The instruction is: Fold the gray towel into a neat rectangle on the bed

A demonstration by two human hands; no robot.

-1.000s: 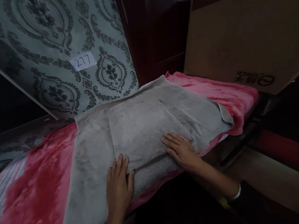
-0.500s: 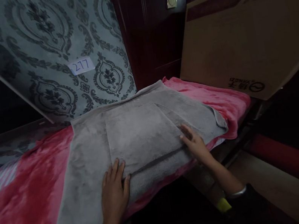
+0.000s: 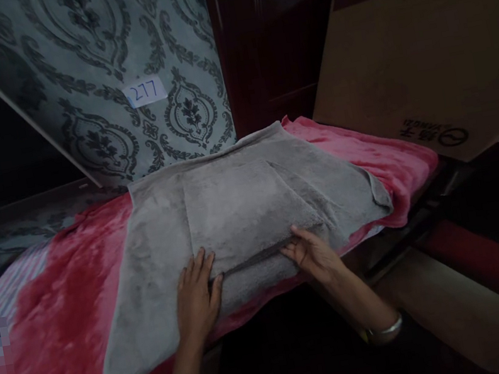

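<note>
A grey towel [image 3: 238,208] lies partly folded on a pink blanket [image 3: 55,315], with a folded-over flap across its middle. My left hand [image 3: 197,298] lies flat on the towel at the flap's near left corner, fingers spread. My right hand [image 3: 312,253] is at the flap's near right end, its thumb and fingers pinching the flap's edge.
Patterned blue-grey wallpaper [image 3: 114,63] with a paper label reading 277 [image 3: 145,92] rises behind the surface. A large cardboard box [image 3: 423,55] leans at the right against dark wood panelling [image 3: 267,37]. The blanket's near edge drops into a dark gap.
My right hand slid right along the towel, then came back to the flap's near edge and pinched it. My left hand stayed pressed at the flap's left corner.
</note>
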